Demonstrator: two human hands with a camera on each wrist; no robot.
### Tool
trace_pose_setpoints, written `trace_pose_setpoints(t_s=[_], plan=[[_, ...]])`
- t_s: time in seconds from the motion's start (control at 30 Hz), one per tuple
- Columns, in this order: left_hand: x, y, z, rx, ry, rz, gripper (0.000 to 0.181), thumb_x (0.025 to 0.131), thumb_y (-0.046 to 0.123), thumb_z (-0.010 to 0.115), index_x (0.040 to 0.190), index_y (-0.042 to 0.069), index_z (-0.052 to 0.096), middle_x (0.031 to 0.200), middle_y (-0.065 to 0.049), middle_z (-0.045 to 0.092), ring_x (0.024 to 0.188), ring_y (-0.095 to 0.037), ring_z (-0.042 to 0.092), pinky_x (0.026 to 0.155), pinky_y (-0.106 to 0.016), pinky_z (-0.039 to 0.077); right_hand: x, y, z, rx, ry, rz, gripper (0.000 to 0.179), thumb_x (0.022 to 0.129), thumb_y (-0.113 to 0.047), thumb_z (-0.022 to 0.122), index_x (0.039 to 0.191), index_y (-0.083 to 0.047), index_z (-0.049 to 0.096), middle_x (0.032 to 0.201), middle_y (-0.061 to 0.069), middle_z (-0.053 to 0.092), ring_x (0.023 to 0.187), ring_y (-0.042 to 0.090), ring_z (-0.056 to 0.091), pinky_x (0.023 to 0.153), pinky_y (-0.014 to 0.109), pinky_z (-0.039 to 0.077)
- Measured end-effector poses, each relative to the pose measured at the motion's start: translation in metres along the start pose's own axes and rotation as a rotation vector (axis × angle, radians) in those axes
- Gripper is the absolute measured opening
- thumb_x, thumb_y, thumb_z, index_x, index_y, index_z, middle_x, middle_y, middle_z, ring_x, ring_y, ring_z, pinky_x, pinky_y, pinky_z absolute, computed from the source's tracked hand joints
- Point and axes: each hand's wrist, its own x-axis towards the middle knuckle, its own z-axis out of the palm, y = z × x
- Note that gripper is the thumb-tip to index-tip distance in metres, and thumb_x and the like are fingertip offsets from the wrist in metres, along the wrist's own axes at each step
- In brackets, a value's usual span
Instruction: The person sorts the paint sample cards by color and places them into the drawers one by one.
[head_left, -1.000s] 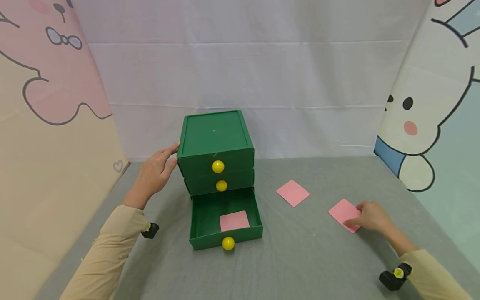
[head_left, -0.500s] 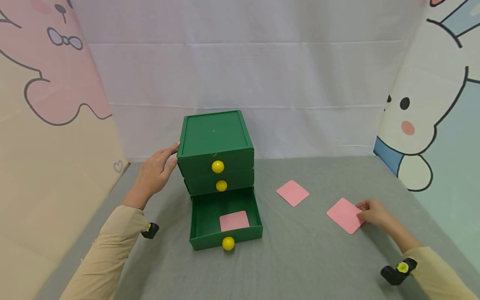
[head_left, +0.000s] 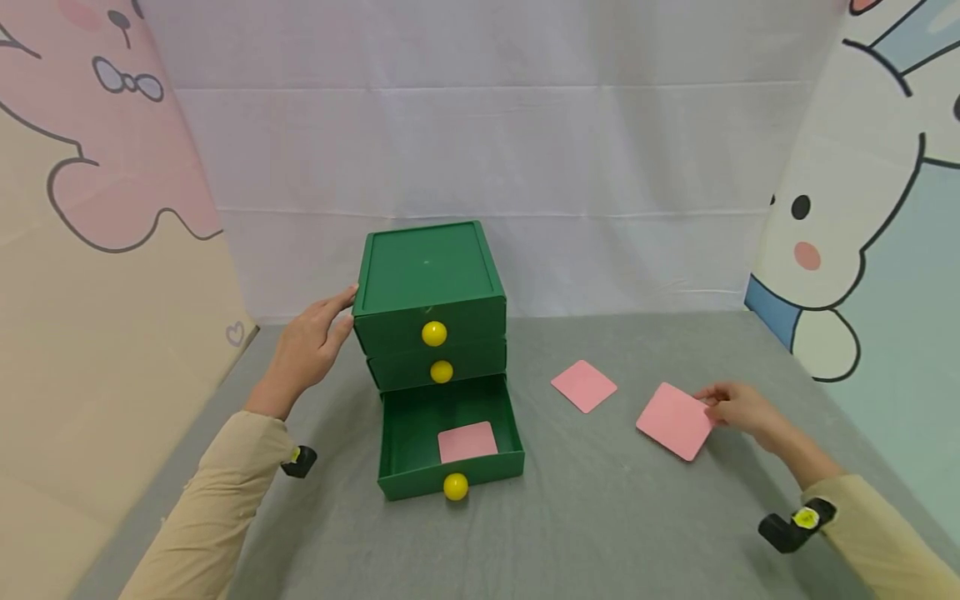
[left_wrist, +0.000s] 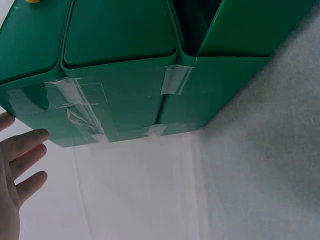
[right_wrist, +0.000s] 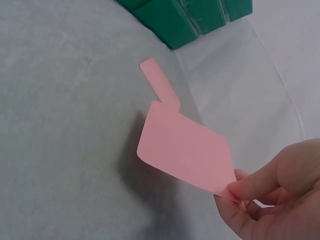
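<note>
Between thumb and fingers, my right hand (head_left: 742, 410) pinches one corner of a pink square card (head_left: 675, 422). In the right wrist view that card (right_wrist: 187, 150) is raised above the table and casts a shadow. My left hand (head_left: 306, 354) rests with extended fingers against the left side of a green three-drawer box (head_left: 431, 265). Its bottom drawer (head_left: 408, 446) is pulled out, and a pink card (head_left: 468, 442) lies inside. The upper two drawers are closed. Another pink card (head_left: 584, 386) lies on the table, between the box and the held card.
Yellow ball knobs (head_left: 434, 334) stick out from the drawer fronts. Clear tape (left_wrist: 80, 107) runs along the box's side in the left wrist view. Grey cloth (head_left: 585, 517) covers the table. A white curtain (head_left: 510, 150) hangs behind, with printed panels (head_left: 900, 333) at the sides.
My right hand has lifted its card off the table and moved it slightly left and away from me. The left hand stays at the box, and the drawer has not moved.
</note>
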Motion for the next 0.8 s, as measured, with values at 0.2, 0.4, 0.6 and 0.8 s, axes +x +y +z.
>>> trace_pose_setpoints(t_s=[0.2,0.4,0.6,0.8], plan=[[0.000,0.001,0.000,0.005,-0.005,-0.005,0.046,0.099,0.028,0.038,0.140,0.007,0.037,0.126,-0.021,0.051,0.115,-0.037,0.046,0.087,-0.055,0.040,0.004,-0.024,0.004,-0.001,-0.015,-0.040,0.034,0.087,0.002,0.045,0.116,0.018,0.045,0.092,0.014,0.048,0.081,0.021,0.050,0.073,0.034,0.050],[0.000,-0.001,0.000,0.003,-0.004,-0.003,0.046,0.099,0.028,0.038,0.140,0.008,0.037,0.126,-0.021,0.051,0.114,-0.038,0.046,0.087,-0.055,0.040,0.011,-0.053,0.009,0.019,-0.046,-0.063,0.033,0.088,-0.001,0.046,0.116,0.016,0.047,0.092,0.013,0.051,0.080,0.020,0.051,0.076,0.036,0.050],[0.000,-0.001,0.001,0.008,0.004,0.003,0.046,0.099,0.028,0.038,0.139,0.008,0.038,0.126,-0.020,0.051,0.115,-0.037,0.047,0.088,-0.055,0.040,0.018,-0.082,0.021,0.034,-0.077,-0.106,0.031,0.088,-0.002,0.048,0.115,0.013,0.050,0.091,0.012,0.051,0.080,0.019,0.052,0.075,0.034,0.050],[0.001,-0.001,0.001,0.012,-0.003,0.004,0.046,0.098,0.029,0.038,0.139,0.007,0.038,0.126,-0.020,0.051,0.116,-0.037,0.046,0.089,-0.055,0.039,0.023,-0.108,0.036,0.056,-0.096,-0.173,0.028,0.086,0.002,0.048,0.112,0.013,0.053,0.089,0.012,0.051,0.075,0.018,0.053,0.071,0.030,0.051]])
